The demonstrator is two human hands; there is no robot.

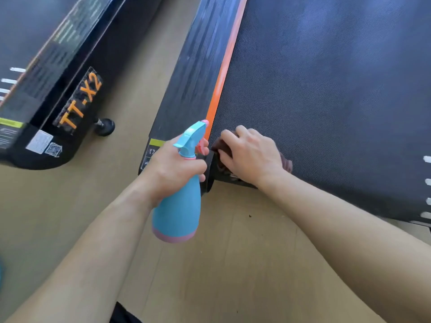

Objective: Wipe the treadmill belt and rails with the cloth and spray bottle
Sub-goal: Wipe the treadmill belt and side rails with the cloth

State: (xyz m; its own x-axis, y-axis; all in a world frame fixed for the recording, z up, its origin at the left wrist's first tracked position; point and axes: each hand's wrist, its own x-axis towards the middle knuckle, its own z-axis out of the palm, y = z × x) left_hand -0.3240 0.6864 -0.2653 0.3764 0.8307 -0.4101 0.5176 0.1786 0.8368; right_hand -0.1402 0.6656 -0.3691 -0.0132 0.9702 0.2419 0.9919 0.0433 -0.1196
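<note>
cloth (221, 148) lies under the right hand (251, 157), fingers spread; left hand (172, 166) grips the spray bottle (179, 210).

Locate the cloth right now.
Head view: the cloth lies under the right hand on the near left corner of the belt, beside the orange strip, just right of the spray bottle in the left hand.
</note>
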